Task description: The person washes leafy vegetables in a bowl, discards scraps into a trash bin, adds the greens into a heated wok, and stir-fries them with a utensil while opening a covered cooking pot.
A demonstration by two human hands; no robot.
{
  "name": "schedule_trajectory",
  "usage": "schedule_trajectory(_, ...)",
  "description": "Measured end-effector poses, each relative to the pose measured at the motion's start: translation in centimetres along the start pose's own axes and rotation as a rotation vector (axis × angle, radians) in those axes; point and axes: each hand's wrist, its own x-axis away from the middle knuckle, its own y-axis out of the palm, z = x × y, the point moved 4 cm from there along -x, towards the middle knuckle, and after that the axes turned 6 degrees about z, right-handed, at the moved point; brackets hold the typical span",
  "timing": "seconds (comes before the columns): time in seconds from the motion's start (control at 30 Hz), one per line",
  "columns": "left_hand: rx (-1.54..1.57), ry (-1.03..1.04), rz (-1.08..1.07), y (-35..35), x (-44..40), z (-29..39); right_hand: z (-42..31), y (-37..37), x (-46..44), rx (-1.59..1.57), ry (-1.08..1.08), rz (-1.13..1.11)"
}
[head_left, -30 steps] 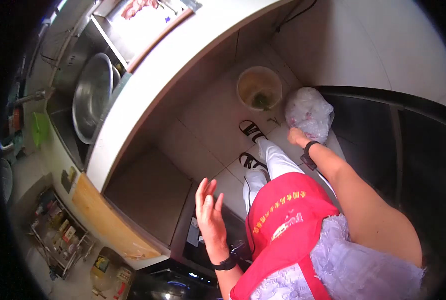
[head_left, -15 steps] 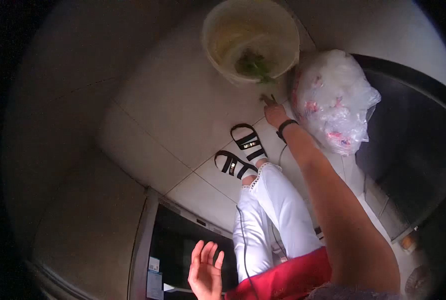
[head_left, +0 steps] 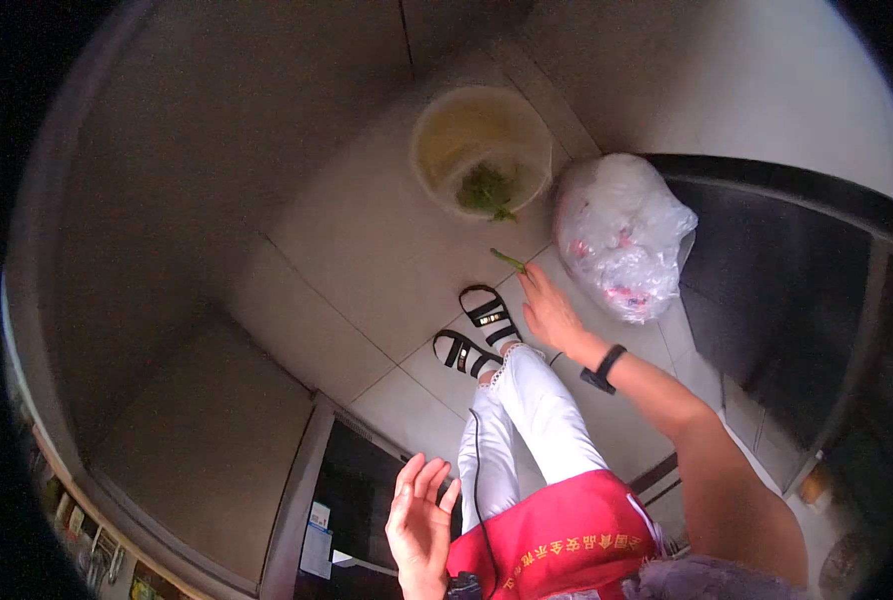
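Observation:
My right hand reaches out over the tiled floor, and a short green stem is pinched at its fingertips. Just beyond the stem stands a pale, translucent bucket. Leafy greens lie in the bucket, some of them hanging over its near rim. Lower in the view, my left hand is held up beside the red apron, with fingers loosely curled and nothing in the palm.
A stuffed clear plastic bag sits on the floor right of the bucket, against a dark panel. My sandalled feet are close below the stem. A black cord hangs over my white trousers. A dark-fronted cabinet stands lower left.
My right hand has drawn back from the floor, bringing the green stem along. The view has tilted and risen, so the bucket and bag look smaller and lower. My left hand remains raised.

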Motion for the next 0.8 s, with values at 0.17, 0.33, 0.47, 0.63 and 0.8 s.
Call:
schedule_trajectory(0.17,0.003,0.043,-0.041,1.5,3.4,1.9,-5.6,-8.3,-2.1,0.019,-0.050,0.141)
schedule_trajectory(0.33,0.060,0.069,-0.075,2.8,7.0,4.0,-6.9,-10.4,-5.7,0.052,0.004,-0.031)
schedule_trajectory(0.47,0.083,0.141,-0.133,3.9,11.1,6.6,-8.6,-12.3,-3.4,-0.020,0.130,-0.019)
schedule_trajectory(0.63,0.130,0.293,-0.224,5.8,20.2,11.2,-13.1,-16.2,2.1,-0.009,-0.153,0.009)
schedule_trajectory(0.8,0.219,0.599,-0.356,2.6,30.7,14.6,-21.6,-20.6,3.6,-0.023,-0.331,-0.176)
